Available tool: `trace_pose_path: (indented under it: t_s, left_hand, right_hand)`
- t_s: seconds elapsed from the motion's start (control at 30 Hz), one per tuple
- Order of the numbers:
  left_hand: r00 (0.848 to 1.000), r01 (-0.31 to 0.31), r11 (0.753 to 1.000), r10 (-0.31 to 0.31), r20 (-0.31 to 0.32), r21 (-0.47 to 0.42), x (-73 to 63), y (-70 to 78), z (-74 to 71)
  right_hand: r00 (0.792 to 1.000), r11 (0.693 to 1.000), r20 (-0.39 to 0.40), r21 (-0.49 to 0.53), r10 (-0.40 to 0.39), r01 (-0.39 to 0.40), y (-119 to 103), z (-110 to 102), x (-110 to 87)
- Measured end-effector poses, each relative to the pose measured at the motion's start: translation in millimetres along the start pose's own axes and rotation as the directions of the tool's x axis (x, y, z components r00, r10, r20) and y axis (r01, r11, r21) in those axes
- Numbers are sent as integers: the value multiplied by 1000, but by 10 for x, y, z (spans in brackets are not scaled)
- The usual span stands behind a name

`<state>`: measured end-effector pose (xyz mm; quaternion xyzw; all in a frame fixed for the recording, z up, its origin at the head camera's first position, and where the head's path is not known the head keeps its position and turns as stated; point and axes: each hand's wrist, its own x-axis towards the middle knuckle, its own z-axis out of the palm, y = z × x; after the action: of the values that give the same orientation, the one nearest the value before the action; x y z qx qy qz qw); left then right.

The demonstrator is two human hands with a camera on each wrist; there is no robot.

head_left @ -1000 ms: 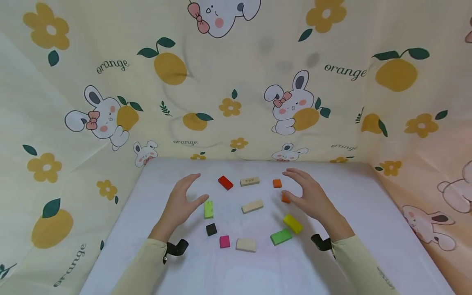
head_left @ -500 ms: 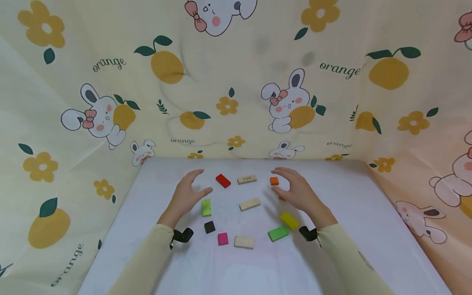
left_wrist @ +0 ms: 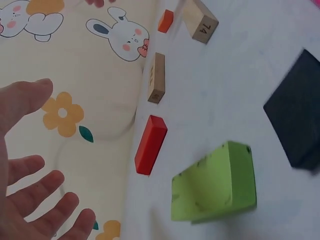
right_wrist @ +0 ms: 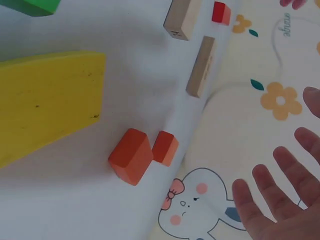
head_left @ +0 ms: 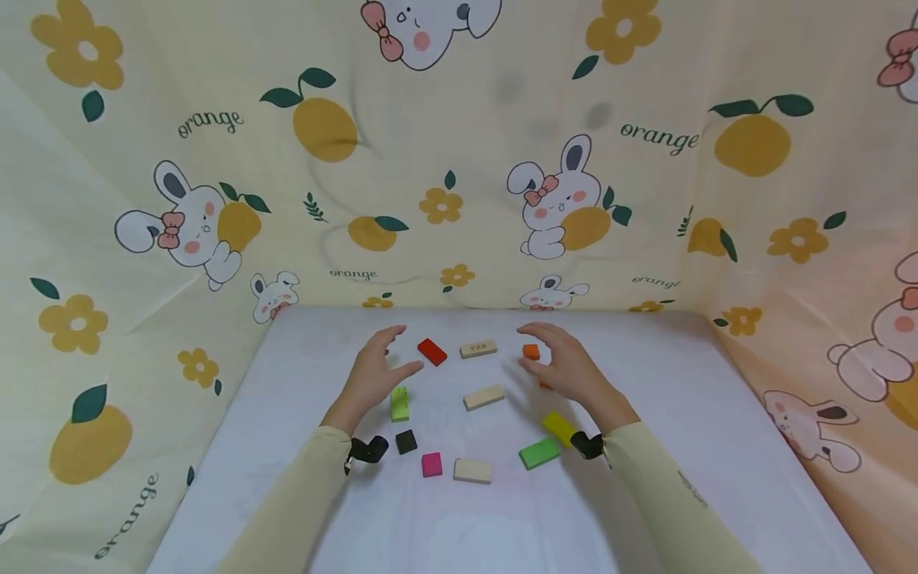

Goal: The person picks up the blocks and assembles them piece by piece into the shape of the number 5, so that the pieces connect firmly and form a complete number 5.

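My left hand [head_left: 369,376] hovers over the left of the table, fingers spread and gently curved, holding nothing. Below it in the head view lies a lime green block [head_left: 399,405]; a red block [head_left: 433,351] is just right of its fingertips. On the right, my right hand [head_left: 574,373] hovers with thumb and fingers apart, also holding nothing. It partly covers one orange block [right_wrist: 131,156], while another orange block [head_left: 531,351] shows between its thumb and fingers. A yellow block [head_left: 557,428] lies below the right wrist, partly behind the black wrist camera [head_left: 588,445].
Between the hands lie wooden blocks, one at the back [head_left: 478,349], one in the middle [head_left: 484,397] and one in front [head_left: 472,471]. A black block [head_left: 406,442], a pink block [head_left: 432,465] and a green block [head_left: 539,454] lie nearer. A patterned curtain [head_left: 445,143] stands behind the table [head_left: 459,530].
Both hands have moved inward, closer to each other, still raised and holding nothing. The head view has shifted slightly. The blocks keep their places on the table.
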<state>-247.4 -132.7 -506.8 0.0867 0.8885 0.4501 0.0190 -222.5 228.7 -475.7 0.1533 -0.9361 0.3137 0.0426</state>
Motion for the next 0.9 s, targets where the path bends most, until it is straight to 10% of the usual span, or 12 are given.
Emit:
trace_pose_path:
  t_s: [0.9]
  left_hand:
    - [994, 99, 994, -101, 46, 37, 294, -163, 256]
  right_hand:
    - [994, 995, 101, 83, 48, -56, 243, 299, 371]
